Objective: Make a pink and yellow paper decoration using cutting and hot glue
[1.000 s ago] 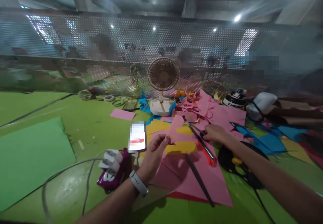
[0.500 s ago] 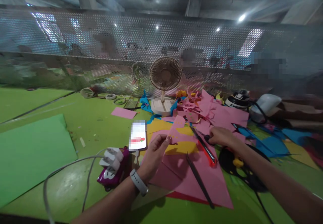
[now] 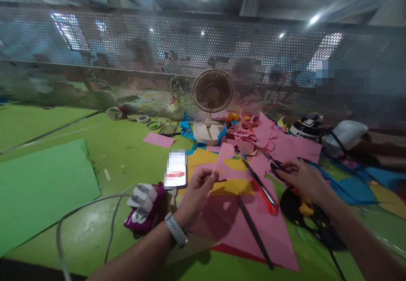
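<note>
My left hand (image 3: 199, 188), with a pale watch strap at the wrist, pinches a small piece of pink paper (image 3: 226, 156) between thumb and fingers. It is over yellow sheets (image 3: 233, 186) and a larger pink sheet (image 3: 228, 238). To the right, my right hand (image 3: 300, 177) has its fingers at the black handles of a pair of scissors (image 3: 275, 167); the blades point up and left towards pink scraps. Between my hands lie a slim cutter with a red end (image 3: 261, 188) and dark tweezers (image 3: 255, 232).
A lit phone (image 3: 176, 171) lies beside a purple box with a white plug (image 3: 142, 200). Behind stand a small fan (image 3: 213, 93) and a heap of pink offcuts (image 3: 247, 131). A black reel (image 3: 292, 205) sits below my right forearm. A green sheet (image 3: 47, 188) covers the left.
My right hand has moved right with the scissors, away from the pink piece, and its fingers have loosened somewhat. My left hand keeps its pinch. The camera view has shifted slightly.
</note>
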The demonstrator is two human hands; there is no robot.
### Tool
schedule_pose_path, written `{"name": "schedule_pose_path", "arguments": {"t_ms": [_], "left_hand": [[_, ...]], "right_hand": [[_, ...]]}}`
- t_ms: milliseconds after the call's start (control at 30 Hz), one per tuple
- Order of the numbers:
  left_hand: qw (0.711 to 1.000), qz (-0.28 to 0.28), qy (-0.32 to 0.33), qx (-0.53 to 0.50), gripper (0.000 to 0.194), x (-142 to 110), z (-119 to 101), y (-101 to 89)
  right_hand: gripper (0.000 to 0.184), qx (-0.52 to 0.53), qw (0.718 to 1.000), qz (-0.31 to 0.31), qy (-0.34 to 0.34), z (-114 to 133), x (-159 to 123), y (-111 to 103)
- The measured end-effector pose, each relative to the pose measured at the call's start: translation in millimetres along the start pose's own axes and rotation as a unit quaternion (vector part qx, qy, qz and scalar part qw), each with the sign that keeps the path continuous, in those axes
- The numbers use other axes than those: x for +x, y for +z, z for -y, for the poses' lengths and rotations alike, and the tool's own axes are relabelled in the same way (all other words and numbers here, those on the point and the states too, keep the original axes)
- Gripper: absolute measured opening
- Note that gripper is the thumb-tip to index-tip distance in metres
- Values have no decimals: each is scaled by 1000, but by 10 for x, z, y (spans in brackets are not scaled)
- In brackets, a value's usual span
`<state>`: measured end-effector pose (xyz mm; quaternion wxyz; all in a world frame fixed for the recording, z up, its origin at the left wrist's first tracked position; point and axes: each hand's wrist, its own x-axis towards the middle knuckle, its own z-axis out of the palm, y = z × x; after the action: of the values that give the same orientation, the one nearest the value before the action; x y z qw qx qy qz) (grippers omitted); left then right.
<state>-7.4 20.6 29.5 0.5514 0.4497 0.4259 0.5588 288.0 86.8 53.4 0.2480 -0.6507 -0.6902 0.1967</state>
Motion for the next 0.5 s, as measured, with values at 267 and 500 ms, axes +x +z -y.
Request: {"name": "schedule_pose_path", "arguments": {"t_ms": [267,500], "left_hand": [[1000,9,23,-3,18,-4,39,-18],[1000,9,24,17,19,19,62,-27]], "right_hand": [[24,-55,980,117,-152,569,-511,225],[22,-107,974,111,-167,627,-577,245]]}}
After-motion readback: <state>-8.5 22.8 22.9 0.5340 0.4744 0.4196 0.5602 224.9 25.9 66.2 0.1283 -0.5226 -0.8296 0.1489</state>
